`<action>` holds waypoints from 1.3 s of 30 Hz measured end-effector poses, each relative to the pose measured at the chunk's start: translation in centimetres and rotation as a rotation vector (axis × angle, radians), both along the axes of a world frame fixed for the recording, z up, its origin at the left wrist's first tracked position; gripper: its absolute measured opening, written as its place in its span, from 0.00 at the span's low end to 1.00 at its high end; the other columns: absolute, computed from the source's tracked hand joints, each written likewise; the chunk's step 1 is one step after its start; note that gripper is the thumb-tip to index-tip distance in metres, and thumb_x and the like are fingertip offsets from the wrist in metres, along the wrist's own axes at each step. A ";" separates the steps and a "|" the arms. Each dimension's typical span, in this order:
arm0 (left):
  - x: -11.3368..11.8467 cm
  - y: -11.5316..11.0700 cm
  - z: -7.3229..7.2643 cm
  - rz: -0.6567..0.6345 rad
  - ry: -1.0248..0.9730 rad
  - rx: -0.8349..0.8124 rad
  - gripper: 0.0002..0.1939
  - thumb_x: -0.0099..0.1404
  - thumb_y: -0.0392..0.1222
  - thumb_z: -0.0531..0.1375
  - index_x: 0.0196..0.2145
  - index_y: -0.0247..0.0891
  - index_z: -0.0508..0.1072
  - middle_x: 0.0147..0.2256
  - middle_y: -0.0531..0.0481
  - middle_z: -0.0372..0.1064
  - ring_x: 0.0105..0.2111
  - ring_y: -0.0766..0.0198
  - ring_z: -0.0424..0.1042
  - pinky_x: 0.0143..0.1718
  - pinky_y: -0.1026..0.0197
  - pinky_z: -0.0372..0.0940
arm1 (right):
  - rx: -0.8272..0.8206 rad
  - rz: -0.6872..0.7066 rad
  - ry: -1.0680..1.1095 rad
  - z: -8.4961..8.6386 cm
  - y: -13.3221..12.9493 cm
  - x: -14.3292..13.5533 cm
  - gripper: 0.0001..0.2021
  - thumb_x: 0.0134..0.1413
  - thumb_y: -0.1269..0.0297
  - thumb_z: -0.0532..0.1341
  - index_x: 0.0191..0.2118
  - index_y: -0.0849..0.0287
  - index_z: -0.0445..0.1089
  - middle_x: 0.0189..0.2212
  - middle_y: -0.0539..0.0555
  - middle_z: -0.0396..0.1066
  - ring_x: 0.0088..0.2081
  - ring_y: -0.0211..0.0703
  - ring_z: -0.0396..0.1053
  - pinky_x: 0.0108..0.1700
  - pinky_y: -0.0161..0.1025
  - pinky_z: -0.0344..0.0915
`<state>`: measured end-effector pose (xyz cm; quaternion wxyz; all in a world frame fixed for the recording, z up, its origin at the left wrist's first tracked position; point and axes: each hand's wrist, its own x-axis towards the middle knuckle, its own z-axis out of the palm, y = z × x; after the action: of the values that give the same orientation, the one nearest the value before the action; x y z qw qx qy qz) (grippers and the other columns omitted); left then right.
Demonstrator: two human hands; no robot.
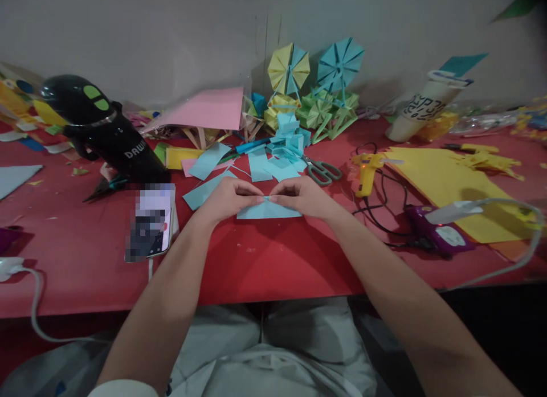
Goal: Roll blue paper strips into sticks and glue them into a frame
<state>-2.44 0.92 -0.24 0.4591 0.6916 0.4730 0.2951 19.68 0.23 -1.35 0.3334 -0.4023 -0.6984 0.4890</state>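
A small light-blue sheet of paper [268, 211] lies near the middle of the red table, its upper edge pinched between both my hands. My left hand [227, 199] grips it from the left, thumb and fingers closed at the top centre. From the right, my right hand [302, 195] pinches the same spot, the two thumbs almost touching. The fingertips partly hide the paper's top edge. Just beyond my hands are loose blue paper pieces [258, 164] and a heap of blue folded strips [290, 139]. Scissors with grey-green handles [325, 172] rest beyond my right hand.
A phone [149, 223] and black bottle [123, 138] stand left. To the right are a yellow glue gun [366, 175], purple power strip [444, 234], yellow sheets [465, 192] and a leaning cup [421, 109]. Folded paper fans [339, 65] stand against the wall. Cables cross the right side.
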 end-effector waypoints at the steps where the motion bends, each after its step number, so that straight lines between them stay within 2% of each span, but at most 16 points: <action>1: -0.1 0.0 0.0 -0.003 0.009 -0.006 0.13 0.52 0.48 0.71 0.32 0.39 0.83 0.30 0.48 0.79 0.30 0.61 0.75 0.31 0.62 0.68 | -0.004 0.002 -0.007 0.0 0.0 0.0 0.18 0.49 0.49 0.69 0.32 0.61 0.75 0.21 0.48 0.67 0.22 0.32 0.56 0.25 0.35 0.55; 7: -0.1 -0.1 0.3 -0.014 0.016 -0.012 0.13 0.51 0.48 0.72 0.30 0.37 0.82 0.29 0.47 0.79 0.32 0.59 0.76 0.34 0.60 0.70 | 0.019 -0.007 -0.034 0.0 0.0 -0.1 0.16 0.49 0.51 0.68 0.31 0.61 0.74 0.24 0.50 0.69 0.24 0.34 0.59 0.27 0.36 0.57; 11: 0.1 -0.2 0.2 -0.009 0.003 0.037 0.11 0.52 0.46 0.70 0.30 0.36 0.81 0.28 0.47 0.78 0.31 0.60 0.76 0.32 0.61 0.69 | 0.042 -0.001 -0.036 0.2 0.1 0.1 0.14 0.49 0.53 0.67 0.32 0.60 0.73 0.25 0.50 0.70 0.25 0.34 0.61 0.28 0.36 0.58; 18: 0.2 -0.3 0.4 -0.039 0.042 0.084 0.10 0.54 0.46 0.68 0.29 0.36 0.79 0.27 0.48 0.77 0.29 0.62 0.74 0.32 0.61 0.67 | 0.014 0.017 -0.112 0.4 0.3 0.7 0.15 0.48 0.51 0.68 0.32 0.60 0.76 0.25 0.51 0.72 0.27 0.36 0.63 0.30 0.37 0.59; 22: 0.1 -0.4 0.6 -0.052 0.040 0.105 0.12 0.55 0.48 0.68 0.30 0.36 0.79 0.28 0.47 0.77 0.30 0.62 0.74 0.32 0.61 0.67 | -0.029 0.006 -0.077 0.3 0.4 1.0 0.16 0.45 0.49 0.70 0.31 0.59 0.76 0.25 0.51 0.72 0.27 0.36 0.63 0.29 0.37 0.59; 29: -0.6 -0.1 0.6 -0.050 0.020 -0.001 0.14 0.53 0.50 0.69 0.32 0.36 0.81 0.30 0.47 0.78 0.30 0.61 0.74 0.32 0.61 0.67 | -0.028 -0.029 -0.035 0.2 0.4 1.1 0.18 0.43 0.49 0.72 0.30 0.60 0.78 0.24 0.52 0.73 0.26 0.35 0.62 0.27 0.36 0.57; 39: -1.2 0.2 0.5 0.010 0.054 -0.085 0.09 0.50 0.45 0.71 0.30 0.39 0.84 0.28 0.48 0.79 0.31 0.59 0.74 0.34 0.59 0.69 | -0.025 -0.034 -0.049 0.3 0.5 1.1 0.16 0.43 0.51 0.71 0.31 0.60 0.80 0.24 0.52 0.74 0.26 0.35 0.64 0.27 0.36 0.59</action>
<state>-3.60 1.08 0.22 0.4736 0.6771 0.5006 0.2583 20.75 0.72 -1.07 0.3195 -0.4301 -0.6932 0.4821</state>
